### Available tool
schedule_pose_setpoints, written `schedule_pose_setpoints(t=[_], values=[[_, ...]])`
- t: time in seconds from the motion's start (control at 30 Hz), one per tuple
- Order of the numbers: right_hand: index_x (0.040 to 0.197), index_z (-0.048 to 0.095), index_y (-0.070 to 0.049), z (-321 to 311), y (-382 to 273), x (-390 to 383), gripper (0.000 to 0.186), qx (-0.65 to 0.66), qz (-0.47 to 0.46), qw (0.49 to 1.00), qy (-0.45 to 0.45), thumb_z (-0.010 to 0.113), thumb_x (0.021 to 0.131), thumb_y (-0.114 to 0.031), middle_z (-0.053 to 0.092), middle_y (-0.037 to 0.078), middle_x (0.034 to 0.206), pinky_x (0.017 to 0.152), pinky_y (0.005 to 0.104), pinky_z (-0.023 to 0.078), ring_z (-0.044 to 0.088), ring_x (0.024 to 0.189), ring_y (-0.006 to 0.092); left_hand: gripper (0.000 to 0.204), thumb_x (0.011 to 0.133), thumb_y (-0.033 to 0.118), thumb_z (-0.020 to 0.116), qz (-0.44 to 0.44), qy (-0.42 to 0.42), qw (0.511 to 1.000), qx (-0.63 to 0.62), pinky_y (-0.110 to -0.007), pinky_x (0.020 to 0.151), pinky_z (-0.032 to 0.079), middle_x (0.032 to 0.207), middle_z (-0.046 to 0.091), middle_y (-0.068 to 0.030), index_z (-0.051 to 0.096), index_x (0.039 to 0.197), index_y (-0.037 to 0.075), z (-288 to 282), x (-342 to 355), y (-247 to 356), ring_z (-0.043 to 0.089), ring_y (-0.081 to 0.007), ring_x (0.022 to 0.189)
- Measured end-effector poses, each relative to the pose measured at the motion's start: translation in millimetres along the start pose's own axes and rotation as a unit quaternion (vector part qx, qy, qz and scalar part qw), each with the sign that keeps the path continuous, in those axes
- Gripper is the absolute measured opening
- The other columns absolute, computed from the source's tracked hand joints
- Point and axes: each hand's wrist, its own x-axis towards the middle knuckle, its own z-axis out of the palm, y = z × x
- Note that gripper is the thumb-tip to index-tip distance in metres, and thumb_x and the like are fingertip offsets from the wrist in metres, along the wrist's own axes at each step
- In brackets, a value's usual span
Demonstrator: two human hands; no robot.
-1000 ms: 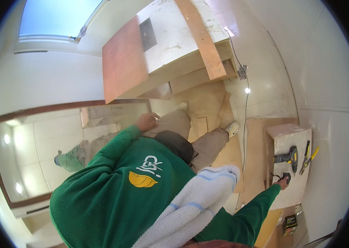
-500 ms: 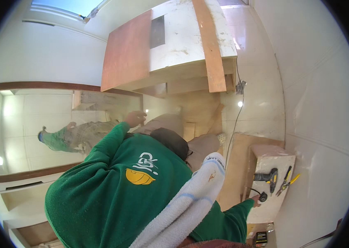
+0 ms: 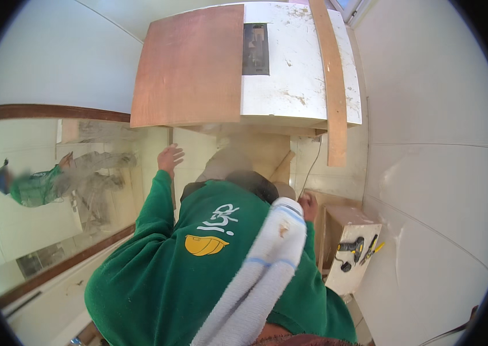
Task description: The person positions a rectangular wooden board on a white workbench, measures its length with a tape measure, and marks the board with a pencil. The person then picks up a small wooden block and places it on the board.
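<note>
In the head view, the hands were apart: the left hand (image 3: 170,160), fingers spread and empty, near the reddish board (image 3: 189,66); the right hand (image 3: 309,206) beside the towel (image 3: 275,233), its grip unclear. A drill (image 3: 350,248) lay on a box (image 3: 349,278), presumably for reach. The contents of the tabletop's (image 3: 290,52) dark recess (image 3: 256,49) were indistinct.

The person wears a green sweatshirt (image 3: 157,277) with long sleeves (image 3: 162,199), printed with white lettering (image 3: 219,222) and a yellow hard hat (image 3: 206,246). A white towel (image 3: 270,248) with pale blue stripes and a brownish stain (image 3: 283,231), a dark waist pouch (image 3: 258,185) and greyish-beige trousers (image 3: 226,161) complete the clothing.
</note>
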Motion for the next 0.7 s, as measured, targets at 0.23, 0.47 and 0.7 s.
schedule_pose_setpoints(t=[0.23, 0.47, 0.7], values=[[0.135, 0.069, 0.001, 208.7, -259.4, 63.3, 0.032, -0.052, -0.130, 0.988, -0.062, 0.072, 0.108, -0.016, 0.076, 0.009, 0.095, 0.081, 0.0339, 0.060, 0.073, 0.088, 0.0159, 0.047, 0.115, 0.030, 0.061, -0.041, -0.036, 0.998, -0.008, -0.046, 0.098, 0.063, 0.136, 0.074, -0.0208, 0.059, 0.150, -0.001, -62.7, 64.4, 44.7, 0.076, -0.0329, 0.120], [0.147, 0.066, -0.002, 344.3, -351.3, 123.8, 0.046, -0.149, -0.210, 0.966, -0.005, 0.076, 0.105, -0.018, 0.076, 0.018, 0.121, 0.087, 0.0388, 0.062, 0.075, 0.102, 0.0259, 0.055, 0.116, 0.037, 0.063, -0.137, -0.131, 0.975, -0.120, -0.050, 0.107, 0.058, 0.144, 0.071, -0.0215, 0.053, 0.155, 0.001, -88.1, 89.7, 68.7, 0.071, -0.0357, 0.131], [0.154, 0.061, 0.000, 403.4, -363.2, 155.8, 0.066, -0.336, -0.211, 0.916, 0.053, 0.082, 0.098, -0.031, 0.070, 0.026, 0.137, 0.106, 0.0501, 0.058, 0.072, 0.124, 0.0413, 0.055, 0.112, 0.033, 0.072, -0.096, -0.160, 0.953, -0.238, -0.050, 0.112, 0.059, 0.132, 0.069, -0.0186, 0.056, 0.149, -0.004, -42.6, 95.7, 88.0, 0.067, -0.0338, 0.132]])
